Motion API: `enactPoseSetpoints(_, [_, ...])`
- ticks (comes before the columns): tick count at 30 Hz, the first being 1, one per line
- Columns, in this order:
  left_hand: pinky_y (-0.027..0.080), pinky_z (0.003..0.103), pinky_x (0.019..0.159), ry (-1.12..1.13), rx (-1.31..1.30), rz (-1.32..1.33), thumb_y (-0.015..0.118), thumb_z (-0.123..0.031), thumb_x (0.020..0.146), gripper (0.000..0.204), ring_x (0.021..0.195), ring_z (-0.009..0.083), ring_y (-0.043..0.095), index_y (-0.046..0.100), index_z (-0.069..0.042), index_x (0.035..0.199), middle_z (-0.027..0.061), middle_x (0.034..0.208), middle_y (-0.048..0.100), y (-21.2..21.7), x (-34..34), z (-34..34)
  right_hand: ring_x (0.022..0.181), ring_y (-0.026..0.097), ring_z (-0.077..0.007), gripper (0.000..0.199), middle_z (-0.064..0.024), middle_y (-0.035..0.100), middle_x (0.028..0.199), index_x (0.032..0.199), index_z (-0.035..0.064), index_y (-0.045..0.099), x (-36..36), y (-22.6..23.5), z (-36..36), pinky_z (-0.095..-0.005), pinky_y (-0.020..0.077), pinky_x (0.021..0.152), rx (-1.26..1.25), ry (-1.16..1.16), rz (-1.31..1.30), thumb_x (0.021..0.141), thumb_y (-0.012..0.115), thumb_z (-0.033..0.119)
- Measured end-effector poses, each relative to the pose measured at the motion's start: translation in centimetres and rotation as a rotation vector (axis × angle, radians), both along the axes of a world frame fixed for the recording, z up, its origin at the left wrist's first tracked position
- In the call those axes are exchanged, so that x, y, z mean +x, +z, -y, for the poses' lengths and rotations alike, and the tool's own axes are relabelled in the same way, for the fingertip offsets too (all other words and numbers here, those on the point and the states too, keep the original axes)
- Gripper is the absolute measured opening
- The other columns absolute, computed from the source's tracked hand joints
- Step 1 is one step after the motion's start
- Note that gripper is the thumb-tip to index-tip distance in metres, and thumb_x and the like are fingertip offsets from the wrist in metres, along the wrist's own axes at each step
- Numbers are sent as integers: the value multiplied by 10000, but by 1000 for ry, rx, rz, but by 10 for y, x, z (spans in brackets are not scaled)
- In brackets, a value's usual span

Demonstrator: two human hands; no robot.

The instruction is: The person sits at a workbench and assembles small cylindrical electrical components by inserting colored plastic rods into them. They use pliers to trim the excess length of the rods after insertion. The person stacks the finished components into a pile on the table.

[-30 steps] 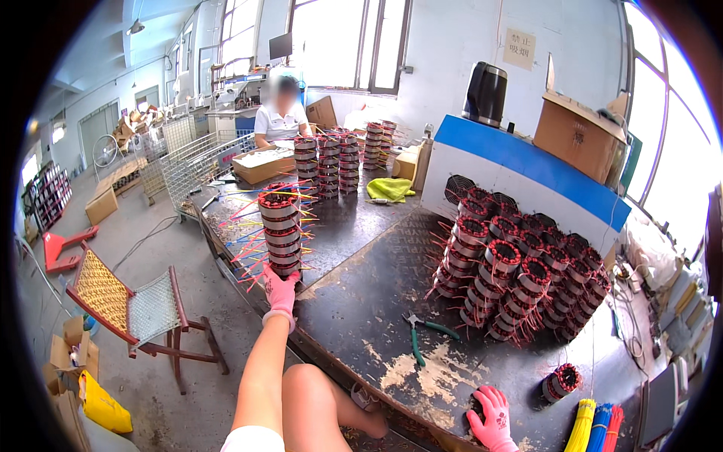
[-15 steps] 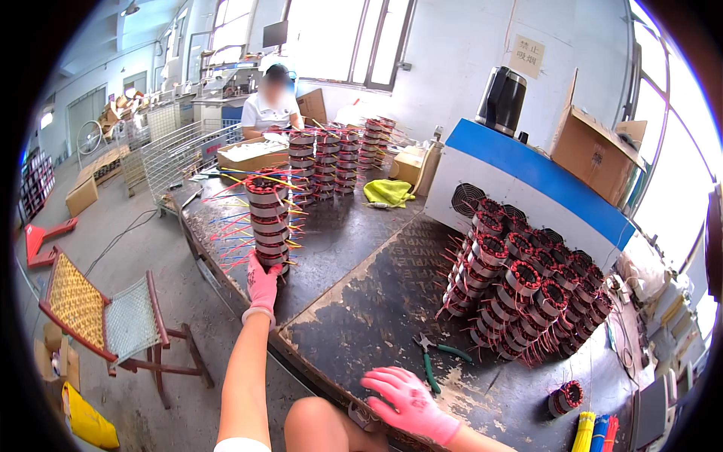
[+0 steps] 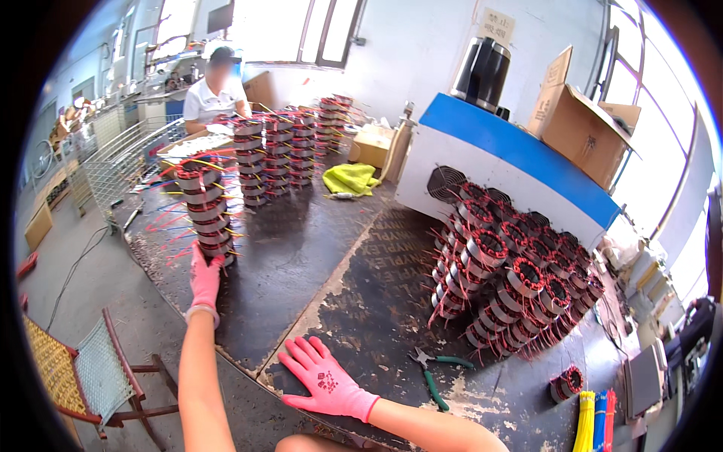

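Observation:
At the left edge of the table stands a tall stack of wound motor stators (image 3: 203, 207), grey rings with red windings and red, yellow and blue wires sticking out. My left hand (image 3: 203, 282), in a pink glove, grips the foot of this stack, its fingertips partly hidden behind the lowest ring. My right hand (image 3: 325, 379), also gloved in pink, lies flat near the table's front edge with fingers apart and holds nothing. Right of it lie green-handled cutting pliers (image 3: 433, 373), their jaws and handles spread.
More stator stacks (image 3: 279, 151) stand behind; a dense cluster of stators (image 3: 520, 279) fills the right, beside a blue-and-white machine (image 3: 429, 158). One stator (image 3: 565, 384) sits near yellow, blue and red wire bundles (image 3: 595, 422). A yellow-green cloth (image 3: 351, 180) lies farther back. A co-worker (image 3: 216, 94) sits opposite.
My right hand has moved left and come down flat on the table. The view has swung right, shifting everything leftward. My left hand stays at the stack's foot.

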State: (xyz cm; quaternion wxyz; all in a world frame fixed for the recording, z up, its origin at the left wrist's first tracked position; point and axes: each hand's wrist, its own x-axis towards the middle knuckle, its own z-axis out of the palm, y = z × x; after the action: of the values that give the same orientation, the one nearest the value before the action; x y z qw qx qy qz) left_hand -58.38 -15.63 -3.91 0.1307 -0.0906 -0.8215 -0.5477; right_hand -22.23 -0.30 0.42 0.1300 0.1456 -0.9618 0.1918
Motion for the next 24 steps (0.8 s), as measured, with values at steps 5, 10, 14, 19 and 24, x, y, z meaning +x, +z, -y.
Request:
enactPoseSetpoints(5, [521,311,599,-46,70,18,751,-151,896,767,799,174,633,368,-52,1553,96,1326,634,1,-34,2,1496,290,-426,811,-260,348,1590,1502,-16,401,0,7,3,-549,180,1248,-22,-14,32,939,593,536])
enactPoseSetpoints(10, [527,315,601,-45,48,-100,769,-167,889,796,801,199,641,359,-67,1565,119,1370,547,-22,-83,8,1502,286,-415,815,-255,343,1596,1513,-9,389,-4,11,6,-542,187,1249,-7,-16,37,944,591,538])
enactPoseSetpoints(14, [529,317,591,-43,-2,-16,773,-183,891,809,814,212,642,352,-97,1576,138,1353,496,-15,-94,-1,1506,282,-410,812,-248,336,1604,1522,5,385,-4,13,5,-540,185,1250,6,-31,70,940,596,530])
enactPoseSetpoints(19, [552,360,794,-79,-61,-74,764,-182,891,809,1029,280,660,352,-105,1583,139,1392,540,-12,-111,-20,1503,297,-401,826,-220,325,1621,1549,37,365,2,12,1,-544,191,1246,40,-60,94,944,579,556])
enactPoseSetpoints(24, [424,383,1101,-120,-19,9,745,-167,900,785,1338,296,556,365,-88,1582,150,1491,553,-22,-141,-21,1503,306,-386,835,-201,320,1630,1562,56,357,-3,9,2,-541,192,1246,33,-54,132,944,573,574])
